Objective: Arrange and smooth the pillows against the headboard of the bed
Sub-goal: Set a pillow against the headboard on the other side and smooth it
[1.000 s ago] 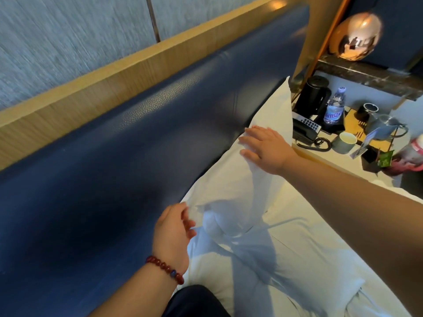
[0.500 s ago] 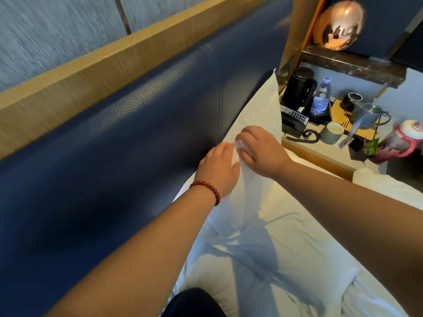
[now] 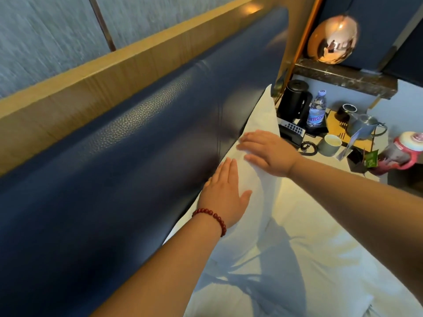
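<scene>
A white pillow (image 3: 261, 124) stands on edge against the dark blue padded headboard (image 3: 137, 156), its far corner pointing up beside the nightstand. My left hand (image 3: 225, 195), with a red bead bracelet at the wrist, lies flat with straight fingers on the pillow's upper edge next to the headboard. My right hand (image 3: 267, 152) rests palm down a little farther along the same edge, fingers straight and spread. A second white pillow (image 3: 309, 259) lies in front, partly under my arms' shadows.
A nightstand (image 3: 357, 161) at the right holds a black kettle (image 3: 295, 101), a water bottle (image 3: 317, 109), a telephone (image 3: 291, 131), a green mug (image 3: 330, 145), a steel teapot (image 3: 364, 125) and a red-and-white flask (image 3: 405, 149). A copper globe lamp (image 3: 333, 40) hangs above it.
My left hand came up from low beside the pillow to its top edge and now lies flat. My right hand went from flat to pinching the edge, then flat again.
</scene>
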A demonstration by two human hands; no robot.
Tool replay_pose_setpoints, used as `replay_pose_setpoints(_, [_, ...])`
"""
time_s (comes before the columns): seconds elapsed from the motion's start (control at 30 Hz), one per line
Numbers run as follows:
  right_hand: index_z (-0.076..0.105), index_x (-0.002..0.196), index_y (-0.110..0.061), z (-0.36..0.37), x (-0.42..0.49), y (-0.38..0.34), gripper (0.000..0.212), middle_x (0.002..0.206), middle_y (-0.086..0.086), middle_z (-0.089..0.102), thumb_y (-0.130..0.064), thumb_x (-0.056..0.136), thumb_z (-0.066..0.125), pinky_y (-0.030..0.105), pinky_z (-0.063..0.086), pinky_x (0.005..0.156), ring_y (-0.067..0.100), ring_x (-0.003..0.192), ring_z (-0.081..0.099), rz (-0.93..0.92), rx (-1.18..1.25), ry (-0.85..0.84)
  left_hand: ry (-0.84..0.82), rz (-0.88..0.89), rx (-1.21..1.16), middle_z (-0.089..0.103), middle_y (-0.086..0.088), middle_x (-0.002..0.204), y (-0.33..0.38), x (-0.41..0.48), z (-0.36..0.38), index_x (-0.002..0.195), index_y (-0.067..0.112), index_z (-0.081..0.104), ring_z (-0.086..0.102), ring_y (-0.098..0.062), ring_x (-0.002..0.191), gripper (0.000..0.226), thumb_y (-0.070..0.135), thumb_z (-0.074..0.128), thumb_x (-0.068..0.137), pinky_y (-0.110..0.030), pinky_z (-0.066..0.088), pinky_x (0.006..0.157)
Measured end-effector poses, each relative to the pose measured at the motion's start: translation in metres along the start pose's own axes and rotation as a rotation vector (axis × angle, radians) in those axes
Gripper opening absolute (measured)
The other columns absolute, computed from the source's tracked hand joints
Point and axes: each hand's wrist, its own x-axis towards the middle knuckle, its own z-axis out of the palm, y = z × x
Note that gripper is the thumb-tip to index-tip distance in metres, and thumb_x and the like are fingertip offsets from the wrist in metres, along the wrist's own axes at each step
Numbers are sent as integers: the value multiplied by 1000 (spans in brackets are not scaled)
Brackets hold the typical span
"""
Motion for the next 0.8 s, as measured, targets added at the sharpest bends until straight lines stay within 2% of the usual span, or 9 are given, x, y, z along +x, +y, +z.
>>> replay_pose_setpoints(0.2, [59,133,-17,0,20,44,60,139,5,53,-54,99,26,40,32,110,24,133,42,331,35,30,37,35,4,-1,-2,164,-1,13,4,154,15,-5,5,-18,150,80,57,34,97,-35,16,118])
replay_pose_setpoints(0.27, [57,136,-19,3,28,44,52,144,3,49,-50,101,32,40,30,112,21,136,39,468,84,72,46,47,16,-1,-2,164,-1,16,5,154,15,-5,5,-18,150,81,57,34,97,-35,16,118])
replay_pose_setpoints(0.37, [66,125,-16,3,35,45,44,134,4,59,-38,101,35,43,27,112,22,127,49,453,96,169,75,47,8,-2,-1,164,-2,16,10,154,15,-7,4,-17,150,80,57,32,97,-33,15,118])
replay_pose_setpoints(0.47, [67,122,-16,5,32,52,36,126,2,63,-30,102,40,33,31,104,21,120,53,472,261,205,100,45,12,-3,0,164,-3,15,14,155,17,-8,4,-16,150,81,58,31,97,-31,12,118])
replay_pose_setpoints(0.53, [59,131,-18,11,29,56,37,132,4,59,-34,104,39,30,34,98,23,124,50,665,455,163,96,53,18,-2,0,164,-2,18,15,154,17,-8,5,-17,150,81,58,31,97,-32,13,118])
replay_pose_setpoints(0.63, [50,140,-12,16,28,58,61,141,11,54,-55,100,35,38,39,105,30,130,49,1107,893,216,83,44,27,-2,0,164,-1,19,15,154,17,-7,6,-18,150,80,58,31,97,-33,14,117])
replay_pose_setpoints(0.7, [55,131,-4,22,22,55,56,131,17,58,-48,102,34,38,41,102,35,123,53,1111,769,326,77,47,30,-2,0,164,-1,17,14,154,17,-7,6,-18,150,80,58,31,97,-33,14,117])
replay_pose_setpoints(0.73, [55,126,-3,25,17,52,47,127,17,59,-39,103,34,31,41,99,32,120,54,1048,619,386,70,50,29,-2,0,164,-1,16,13,154,16,-7,6,-18,150,80,58,30,98,-32,13,117])
replay_pose_setpoints(0.8, [49,137,-9,30,11,40,39,137,7,53,-28,104,37,10,33,100,15,126,47,926,431,497,64,52,31,-3,-1,164,-1,16,13,154,16,-8,5,-18,150,80,58,30,98,-32,12,117])
